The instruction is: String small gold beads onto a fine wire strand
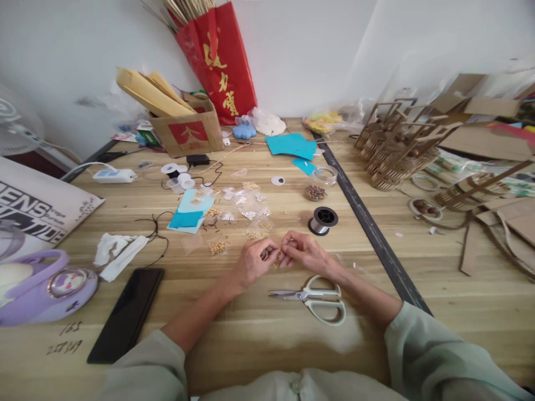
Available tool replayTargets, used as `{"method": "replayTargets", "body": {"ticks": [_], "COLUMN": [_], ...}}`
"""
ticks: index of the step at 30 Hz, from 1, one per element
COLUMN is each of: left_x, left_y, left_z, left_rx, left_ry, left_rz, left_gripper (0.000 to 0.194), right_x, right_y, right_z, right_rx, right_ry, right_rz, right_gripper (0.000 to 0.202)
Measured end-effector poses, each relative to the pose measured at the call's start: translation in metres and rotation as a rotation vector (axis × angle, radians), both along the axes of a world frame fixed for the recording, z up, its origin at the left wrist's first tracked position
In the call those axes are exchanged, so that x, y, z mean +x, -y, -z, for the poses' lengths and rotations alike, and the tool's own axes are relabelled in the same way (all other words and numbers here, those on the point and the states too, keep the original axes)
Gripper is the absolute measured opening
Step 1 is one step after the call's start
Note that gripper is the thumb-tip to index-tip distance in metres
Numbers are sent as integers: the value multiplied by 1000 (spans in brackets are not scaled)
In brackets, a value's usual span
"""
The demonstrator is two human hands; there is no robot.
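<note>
Both hands are pinching a small gold-coloured piece

The wooden table (251, 345) is spreading under everything, and on its near part the pale-handled scissors (301, 295) are lying with their blades pointing left, just below the hands. The left hand (259, 259) and the right hand (307, 252) are meeting fingertip to fingertip, each closing thumb and finger in a tight pinch. Just beyond the right hand, a spool of fine line (324, 220) is standing, and left of the left hand a small packet of gold-coloured bits (218, 247) is lying. Smallest of all, the gold-coloured piece (277, 260) is sitting between the two sets of fingertips; its exact form is staying too small to tell.

The step in hand seems to be close fingertip handling of that piece, and the next move is probably calling for steady pinches and a light touch.
</note>
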State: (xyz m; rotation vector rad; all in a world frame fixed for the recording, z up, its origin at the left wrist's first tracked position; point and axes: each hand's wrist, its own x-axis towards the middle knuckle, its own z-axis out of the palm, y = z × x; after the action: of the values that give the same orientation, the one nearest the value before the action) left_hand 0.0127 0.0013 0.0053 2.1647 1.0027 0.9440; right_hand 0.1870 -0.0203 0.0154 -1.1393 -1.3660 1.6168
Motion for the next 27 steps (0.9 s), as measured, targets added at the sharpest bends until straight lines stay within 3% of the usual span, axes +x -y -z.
{"method": "replayTargets", "body": {"ticks": [27], "left_x": [-1], "left_y": [-3], "left_z": [2], "left_rx": [-73], "left_ry": [69], "left_rz": [-12], "left_gripper": [13], "right_x": [2], "right_y": [1], "right_z": [-4], "right_rx": [28], "right_ry": [-56], "right_rz": [-30], "right_gripper": [35]}}
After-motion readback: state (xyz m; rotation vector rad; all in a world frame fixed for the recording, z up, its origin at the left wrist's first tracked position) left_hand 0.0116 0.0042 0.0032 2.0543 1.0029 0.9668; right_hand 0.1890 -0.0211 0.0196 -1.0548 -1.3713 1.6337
